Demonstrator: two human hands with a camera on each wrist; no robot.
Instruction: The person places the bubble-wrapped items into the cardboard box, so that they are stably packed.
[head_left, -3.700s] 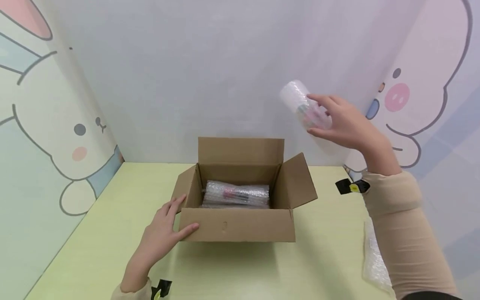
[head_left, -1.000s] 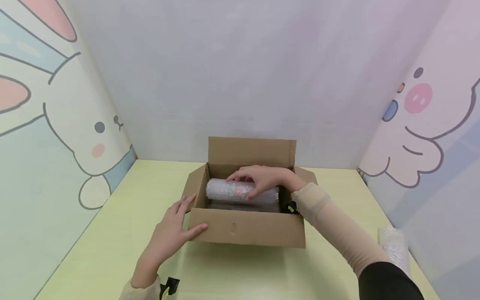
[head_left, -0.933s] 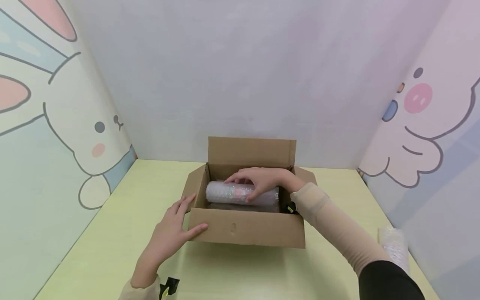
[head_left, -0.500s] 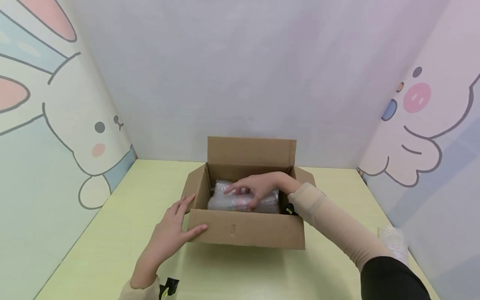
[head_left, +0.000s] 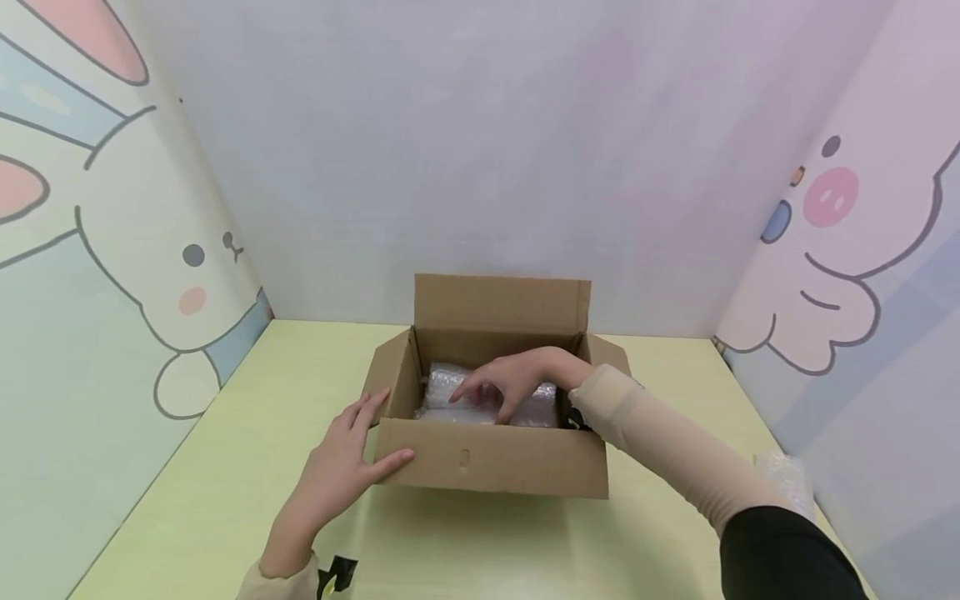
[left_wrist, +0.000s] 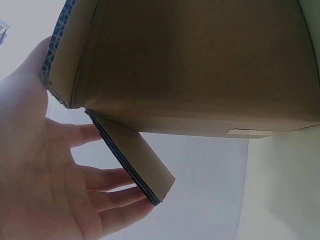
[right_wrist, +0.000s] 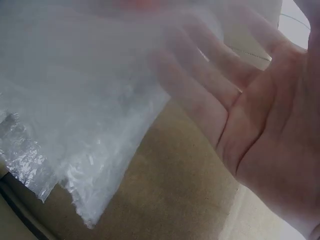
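Observation:
An open cardboard box [head_left: 491,458] stands on the table with its flaps folded out. My left hand [head_left: 330,467] rests at the box's left front corner, thumb on the front flap and nearly straight fingers on the left flap [left_wrist: 132,150]. My right hand [head_left: 513,383] reaches into the box, its fingers and thumb spread round a bubble-wrapped roll [head_left: 453,414] low behind the front wall. In the right wrist view, hazy bubble wrap [right_wrist: 95,135] partly covers the fingertips. Another bubble-wrapped piece [head_left: 444,383] lies behind the roll. What the wrap encloses is hard to make out.
A further bubble-wrapped bundle [head_left: 787,479] lies on the yellow-green table [head_left: 225,492] at the right, partly behind my right arm. A pale wall [head_left: 487,167] rises behind the box; side panels carry cartoon animals.
My right hand has carried the bubble-wrapped roll from the air into the box, then lowered it toward the front wall. The left hand stays at the box corner.

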